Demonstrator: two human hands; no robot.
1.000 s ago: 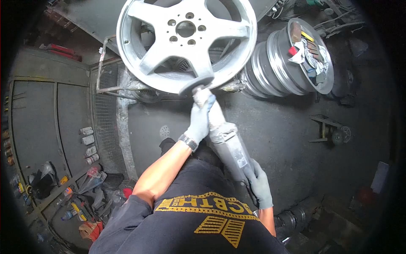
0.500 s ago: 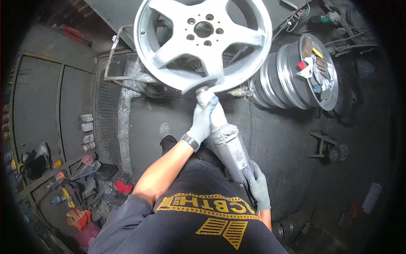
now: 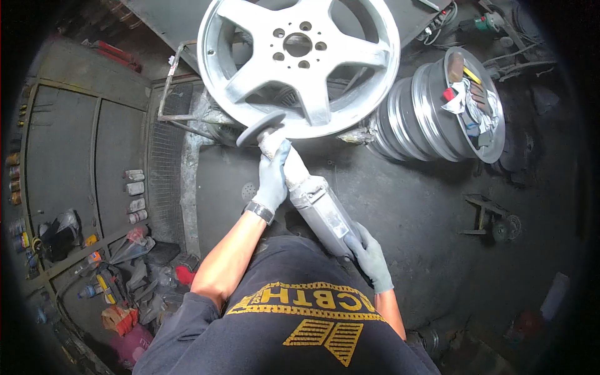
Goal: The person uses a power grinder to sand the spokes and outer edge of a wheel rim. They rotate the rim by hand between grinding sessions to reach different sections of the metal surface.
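Note:
My left hand, in a grey glove, is wrapped round the pale front neck of an angle grinder. Farther back, my gloved right hand grips the rear of its grey body. The grinder's round disc is tilted and overlaps the lower left rim of a whitish five-spoke alloy wheel in this view. That wheel faces me at the top, with bolt holes around its hub opening.
Right of the wheel lie stacked silver rims, the nearest holding tools and rags. A metal frame stands at left. Bottles line the left wall above a clutter of bags. A small wheeled stand sits on the floor at right.
The grinder and both hands have shifted left. Its disc has moved left along the wheel's lower rim and tilts more steeply. Both hands keep their hold.

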